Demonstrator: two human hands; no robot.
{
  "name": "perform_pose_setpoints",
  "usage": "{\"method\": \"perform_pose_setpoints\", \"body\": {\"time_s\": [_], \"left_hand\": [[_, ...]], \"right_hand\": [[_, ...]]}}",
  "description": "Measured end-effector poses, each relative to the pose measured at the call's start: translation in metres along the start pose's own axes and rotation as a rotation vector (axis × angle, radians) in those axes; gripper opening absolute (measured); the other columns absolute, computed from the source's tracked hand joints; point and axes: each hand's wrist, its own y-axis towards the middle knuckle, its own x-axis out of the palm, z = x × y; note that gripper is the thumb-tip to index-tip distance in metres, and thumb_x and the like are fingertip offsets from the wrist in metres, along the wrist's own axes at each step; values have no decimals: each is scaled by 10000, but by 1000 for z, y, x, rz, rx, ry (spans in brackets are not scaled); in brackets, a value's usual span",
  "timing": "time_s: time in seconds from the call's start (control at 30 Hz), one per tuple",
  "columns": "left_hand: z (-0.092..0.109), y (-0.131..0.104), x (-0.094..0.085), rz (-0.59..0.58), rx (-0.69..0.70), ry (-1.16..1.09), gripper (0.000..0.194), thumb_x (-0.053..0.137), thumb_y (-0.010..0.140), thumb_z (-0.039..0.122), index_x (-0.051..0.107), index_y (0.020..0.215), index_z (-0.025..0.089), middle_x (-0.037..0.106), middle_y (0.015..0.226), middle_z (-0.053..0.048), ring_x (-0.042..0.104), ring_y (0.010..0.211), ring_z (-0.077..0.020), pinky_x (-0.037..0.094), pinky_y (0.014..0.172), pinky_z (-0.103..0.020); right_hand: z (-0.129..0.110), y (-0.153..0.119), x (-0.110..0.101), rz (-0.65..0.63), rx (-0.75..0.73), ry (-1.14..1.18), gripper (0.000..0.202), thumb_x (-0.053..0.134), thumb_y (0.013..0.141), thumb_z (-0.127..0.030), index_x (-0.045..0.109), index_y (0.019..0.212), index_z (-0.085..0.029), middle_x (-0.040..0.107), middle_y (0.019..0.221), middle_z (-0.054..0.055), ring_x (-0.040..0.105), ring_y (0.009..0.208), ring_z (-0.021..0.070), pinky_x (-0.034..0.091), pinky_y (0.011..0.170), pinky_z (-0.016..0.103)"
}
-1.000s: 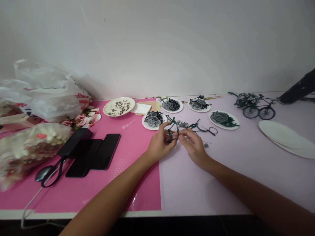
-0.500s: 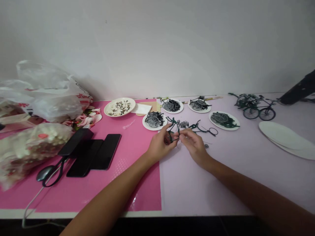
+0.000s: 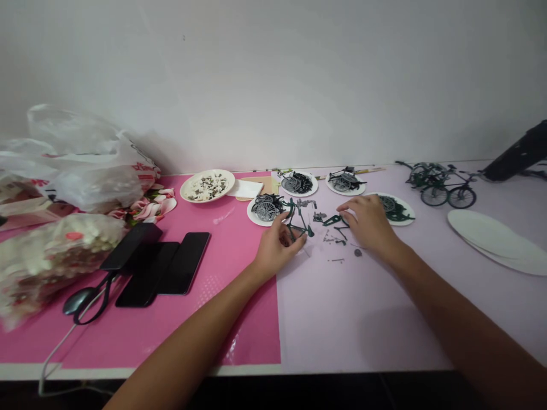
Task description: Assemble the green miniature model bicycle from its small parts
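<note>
My left hand (image 3: 277, 246) is closed round a small dark green model bicycle frame (image 3: 299, 219), whose thin bars stick up past the thumb and fingers. My right hand (image 3: 371, 223) is over loose bicycle parts, its thumb and forefinger slightly apart beside a dark green piece (image 3: 331, 220). That piece is partly hidden by the fingertips. Below it lie tiny grey parts (image 3: 329, 238) and a small round grey piece (image 3: 358, 253). Between the hands and the wall, a white plate (image 3: 254, 218) bears grey spoked wheels and black pieces.
More plates of parts (image 3: 315, 189) line the back. At right stand assembled model bicycles (image 3: 448, 193) beside stacked white plates (image 3: 496, 239) and a black cylinder-like object (image 3: 515, 154). On the left are a bowl of small pieces (image 3: 188, 191), phones (image 3: 183, 265) and plastic bags (image 3: 77, 162).
My right hand has left the bicycle frame and moved right to the loose parts. My left hand still holds the frame, now more fully visible. Small grey parts have come into view.
</note>
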Motion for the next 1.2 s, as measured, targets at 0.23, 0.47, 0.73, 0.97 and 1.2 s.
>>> {"method": "perform_pose_setpoints", "body": {"time_s": [0.23, 0.47, 0.73, 0.97, 1.2], "left_hand": [[0, 0, 1, 29, -74, -142, 674, 765, 790, 263, 489, 1397, 160, 697, 800, 20, 611, 626, -121, 515, 660, -263], [1, -1, 0, 33, -69, -201, 360, 642, 915, 338, 589, 1230, 173, 696, 764, 5, 535, 554, -102, 470, 597, -249], [10, 0, 1, 45, -118, -258, 379, 643, 949, 525, 598, 1081, 173, 636, 696, 17, 508, 509, -100, 426, 525, -246], [11, 1, 1, 30, -125, -250, 360, 651, 955, 503, 567, 815, 183, 651, 684, -1, 519, 512, -95, 429, 541, -249], [10, 2, 1, 28, -132, -263, 377, 672, 937, 496, 554, 761, 185, 673, 677, -13, 539, 522, -103, 448, 561, -260]], "right_hand": [[29, -3, 19, -124, -79, -22, 264, 571, 940, -253, 828, 993, -285, 768, 1146, 104, 515, 1153, 388, 418, 984, 614], [28, -2, 22, -135, -65, 11, 214, 589, 952, -278, 803, 949, -266, 786, 1087, 112, 521, 1217, 405, 410, 981, 635], [29, -1, 23, -123, -88, 7, 194, 601, 954, -278, 792, 917, -267, 786, 1083, 109, 500, 1246, 406, 410, 982, 636], [29, -1, 23, -126, -83, -27, 174, 618, 950, -267, 784, 998, -253, 757, 1102, 131, 511, 1218, 400, 417, 993, 618], [29, -2, 23, -136, -102, -45, 203, 613, 941, -212, 801, 1000, -260, 736, 1174, 127, 509, 1202, 396, 418, 992, 597]]}}
